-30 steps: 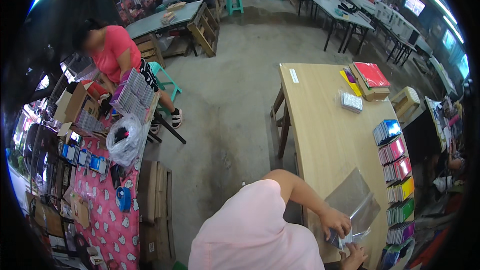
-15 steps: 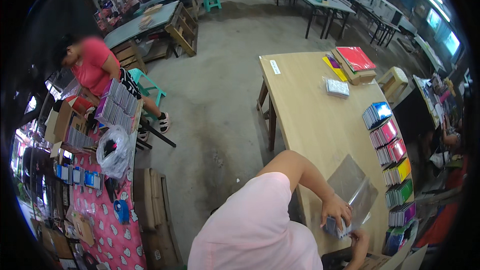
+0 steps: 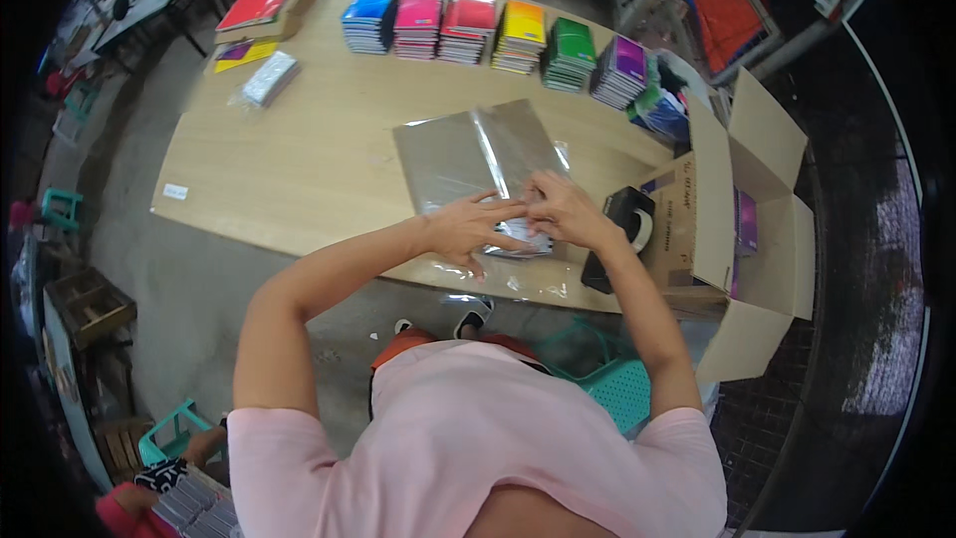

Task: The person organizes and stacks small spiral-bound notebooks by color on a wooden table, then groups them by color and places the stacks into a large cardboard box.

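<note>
A small stack of booklets in clear plastic lies near the table's front edge, partly hidden under my hands. My left hand rests over it from the left, fingers spread. From the right, my right hand meets the left fingertips on the stack. Its fingers are curled in a pinch, and what is between them is too small to make out. Beyond both hands lies a pile of clear plastic sheets, with a shiny fold across it.
A black tape dispenser stands right of my hands, beside an open carton with purple booklets. Coloured booklet stacks line the far edge. A wrapped white pack and red-topped pile sit far left. A green stool is below.
The view has swung right and down, bringing the table in front of me. My right hand has come up from the near side to the stack beside my left hand, whose fingers have spread.
</note>
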### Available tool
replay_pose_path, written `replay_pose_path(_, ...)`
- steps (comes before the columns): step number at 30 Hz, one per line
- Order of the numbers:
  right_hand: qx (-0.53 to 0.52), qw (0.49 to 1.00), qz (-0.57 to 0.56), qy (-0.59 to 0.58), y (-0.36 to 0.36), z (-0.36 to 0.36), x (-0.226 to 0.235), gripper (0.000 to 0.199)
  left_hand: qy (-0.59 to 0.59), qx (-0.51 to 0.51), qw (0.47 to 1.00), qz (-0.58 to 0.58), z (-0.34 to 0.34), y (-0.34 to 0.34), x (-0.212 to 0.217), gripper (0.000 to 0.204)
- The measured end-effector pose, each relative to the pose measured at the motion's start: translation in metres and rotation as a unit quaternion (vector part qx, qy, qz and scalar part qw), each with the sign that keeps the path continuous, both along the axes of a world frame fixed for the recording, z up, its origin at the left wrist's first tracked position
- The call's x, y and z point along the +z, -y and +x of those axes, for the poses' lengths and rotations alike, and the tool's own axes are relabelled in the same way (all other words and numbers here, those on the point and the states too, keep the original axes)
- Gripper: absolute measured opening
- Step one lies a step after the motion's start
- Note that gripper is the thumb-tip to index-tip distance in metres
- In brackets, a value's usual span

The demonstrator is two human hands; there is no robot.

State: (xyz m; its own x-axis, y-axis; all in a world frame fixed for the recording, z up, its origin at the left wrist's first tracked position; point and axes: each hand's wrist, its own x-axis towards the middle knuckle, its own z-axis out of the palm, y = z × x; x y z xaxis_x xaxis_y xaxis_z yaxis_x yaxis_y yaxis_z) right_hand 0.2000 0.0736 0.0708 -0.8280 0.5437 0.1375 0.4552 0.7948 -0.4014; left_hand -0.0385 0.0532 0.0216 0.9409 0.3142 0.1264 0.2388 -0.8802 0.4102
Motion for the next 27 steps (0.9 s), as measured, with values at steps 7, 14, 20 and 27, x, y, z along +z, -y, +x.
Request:
replay_pose_path(7, 0.018, 0.999, 0.005, -0.034, -0.002, -0.013, -0.027, 0.022, 0.041, -0.006, 0.998, -0.045, 0.003, 0.003, -0.004, 0.086)
replay_pose_path(14, -0.191, 0.896, -0.25, -0.313, 0.017, 0.002, -0.092, 0.071, 0.16, 0.178, 0.968, 0.073, 0.025, 0.029, -0.025, 0.05)
replay_pose_path(20, -0.192, 0.853, -0.364, -0.321, 0.021, 0.008, -0.097, 0.085, 0.358, 0.362, 0.853, -0.115, 0.013, 0.048, -0.009, 0.048)
replay_pose_path(27, -0.189, 0.851, -0.359, -0.333, 0.021, 0.001, -0.093, 0.075, 0.287, 0.35, 0.892, -0.014, 0.033, 0.047, -0.041, 0.039)
